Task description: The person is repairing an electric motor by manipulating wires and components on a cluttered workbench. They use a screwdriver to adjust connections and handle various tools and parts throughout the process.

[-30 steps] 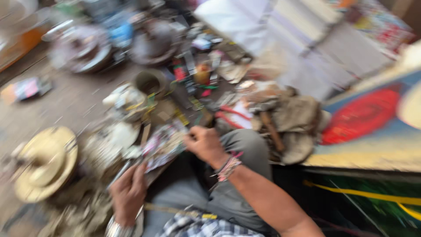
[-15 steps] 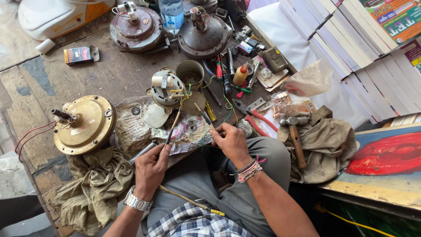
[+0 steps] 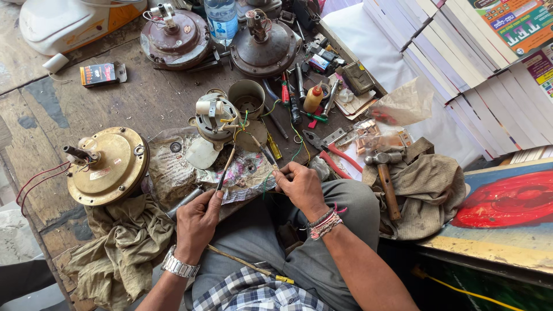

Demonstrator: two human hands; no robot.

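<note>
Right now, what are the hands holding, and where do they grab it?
The left hand grips a thin dark tool at its lower end. The right hand pinches thin wires at their ends.

A slim dark tool [image 3: 223, 175] with a long thin shaft is gripped in the left hand [image 3: 196, 222]; it slants from the hand toward one o'clock, its tip close to the small motor core [image 3: 214, 115]. That core is round, silver-grey with a white top part, standing upright with coloured wires trailing from it. A thin green wire [image 3: 266, 183] runs toward six o'clock into the right hand [image 3: 300, 185], pinched between its fingers.
</note>
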